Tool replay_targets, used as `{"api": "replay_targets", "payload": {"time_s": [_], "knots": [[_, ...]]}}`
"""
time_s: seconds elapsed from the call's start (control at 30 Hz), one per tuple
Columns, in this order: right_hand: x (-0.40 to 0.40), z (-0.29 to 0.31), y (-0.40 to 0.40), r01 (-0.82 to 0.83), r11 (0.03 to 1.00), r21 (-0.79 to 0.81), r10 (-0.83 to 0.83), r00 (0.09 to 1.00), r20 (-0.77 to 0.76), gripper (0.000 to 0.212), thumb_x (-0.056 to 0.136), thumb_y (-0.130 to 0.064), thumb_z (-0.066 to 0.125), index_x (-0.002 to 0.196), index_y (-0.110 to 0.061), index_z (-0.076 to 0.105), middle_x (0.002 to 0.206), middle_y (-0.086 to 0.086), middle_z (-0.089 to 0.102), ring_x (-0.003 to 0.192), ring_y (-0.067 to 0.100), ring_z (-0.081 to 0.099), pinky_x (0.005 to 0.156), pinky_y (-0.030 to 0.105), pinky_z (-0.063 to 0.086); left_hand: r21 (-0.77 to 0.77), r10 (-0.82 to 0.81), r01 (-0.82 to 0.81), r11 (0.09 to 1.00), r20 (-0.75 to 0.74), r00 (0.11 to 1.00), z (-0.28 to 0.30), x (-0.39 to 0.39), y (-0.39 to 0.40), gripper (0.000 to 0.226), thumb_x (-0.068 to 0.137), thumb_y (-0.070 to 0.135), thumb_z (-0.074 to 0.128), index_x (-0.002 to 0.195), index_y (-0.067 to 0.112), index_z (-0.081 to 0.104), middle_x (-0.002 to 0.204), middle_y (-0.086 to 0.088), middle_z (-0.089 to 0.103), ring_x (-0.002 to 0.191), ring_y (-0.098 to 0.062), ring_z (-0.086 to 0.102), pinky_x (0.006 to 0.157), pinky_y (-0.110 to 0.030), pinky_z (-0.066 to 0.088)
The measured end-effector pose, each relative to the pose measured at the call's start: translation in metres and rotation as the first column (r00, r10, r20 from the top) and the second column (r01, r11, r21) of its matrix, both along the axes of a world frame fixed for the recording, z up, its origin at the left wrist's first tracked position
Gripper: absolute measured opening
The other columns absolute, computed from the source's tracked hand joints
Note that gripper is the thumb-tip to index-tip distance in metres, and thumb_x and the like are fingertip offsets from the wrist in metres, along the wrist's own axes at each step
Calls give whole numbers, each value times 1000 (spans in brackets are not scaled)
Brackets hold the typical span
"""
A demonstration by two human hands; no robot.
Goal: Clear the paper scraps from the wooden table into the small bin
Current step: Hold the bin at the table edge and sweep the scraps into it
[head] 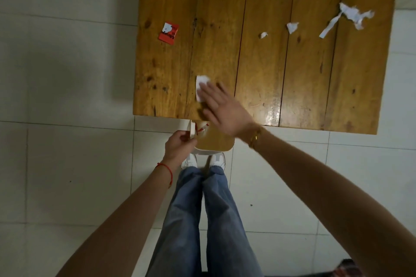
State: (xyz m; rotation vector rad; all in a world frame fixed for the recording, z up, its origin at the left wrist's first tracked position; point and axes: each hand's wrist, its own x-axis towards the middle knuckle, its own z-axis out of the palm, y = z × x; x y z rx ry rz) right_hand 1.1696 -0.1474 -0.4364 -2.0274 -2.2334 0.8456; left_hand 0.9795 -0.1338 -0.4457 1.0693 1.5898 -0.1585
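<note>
Sweeping step rn: right hand (221, 110), flat and unclenched, fingers on white scrap (201, 87) near desk (315, 74) edge. Left hand (179, 145) clenched on small bin (213, 144) rim just below it. Next imo: drag scrap over edge; more scraps (351, 16) up right.

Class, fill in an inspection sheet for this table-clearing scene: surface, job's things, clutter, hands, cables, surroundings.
Surface: wooden table, plank top, glossy near edge.
Job's things: white scrap under the right fingertips; small scraps, long torn strips far right; small bin held below the table edge.
Clutter: red wrapper at left.
Hands: left hand grips the bin rim; right hand flat, fingers spread, blurred.
Cables: nothing seen.
Surroundings: pale tiled floor.
</note>
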Motion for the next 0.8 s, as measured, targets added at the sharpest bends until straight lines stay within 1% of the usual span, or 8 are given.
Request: {"api": "replay_targets", "payload": {"time_s": [0.1,0.2,0.27,0.33,0.5,0.57,0.67,0.8], "knots": [[-15,-1,-59,-108,993,-46,107,994,-36,57,104,-42,16,153,-14,12,161,7,10,149,18,-2,121,44,3,-15,-11,11,1000,2,1000,4,7,-8,23,79,20,65,102,19,64,91,7,66,79,-5,57,64,-15,37],[-9,3,-88,-130,991,-27,126,985,-115,55,104,-39,22,153,-14,17,160,7,17,149,18,4,122,43,4,-19,-31,31,999,12,999,8,14,-17,23,80,21,64,103,19,63,92,6,66,81,-8,58,67,-19,39],[7,9,-85,-52,999,6,52,988,-145,53,104,-37,25,152,-14,22,159,7,21,149,18,9,122,43,6,-13,-27,27,1000,9,1000,11,19,-23,21,80,21,65,102,20,63,93,7,66,86,-11,60,69,-20,40],[32,17,-65,104,994,43,-97,985,-141,53,103,-37,25,151,-15,24,159,6,22,149,18,11,121,45,8,-10,-23,24,1000,8,1000,12,22,-28,22,81,22,66,102,19,63,96,5,66,88,-13,59,71,-21,40],[106,28,5,462,884,68,-460,887,-52,58,101,-37,29,153,-13,16,162,7,11,149,21,6,122,43,6,-7,-3,3,1000,-2,1000,15,26,-38,25,80,24,66,105,21,64,98,5,66,87,-10,60,63,-15,38],[127,25,25,507,862,7,-507,862,-13,60,101,-37,30,153,-13,11,162,8,4,149,21,1,122,41,3,-7,5,-5,1000,1,1000,14,27,-41,29,80,22,66,109,18,64,102,3,67,91,-14,60,71,-19,41],[140,16,42,475,876,-82,-474,880,41,62,101,-38,31,153,-12,8,162,7,1,149,21,-1,122,40,1,-9,-1,1,1000,-6,1000,12,29,-43,34,81,20,63,114,16,64,107,0,67,98,-18,60,83,-26,44],[133,8,42,416,908,-53,-414,909,36,62,101,-39,30,153,-11,11,162,8,5,149,22,2,121,36,0,-16,19,-19,1000,2,1000,10,32,-42,36,81,18,63,117,14,63,108,0,67,100,-18,60,86,-26,44]]}}
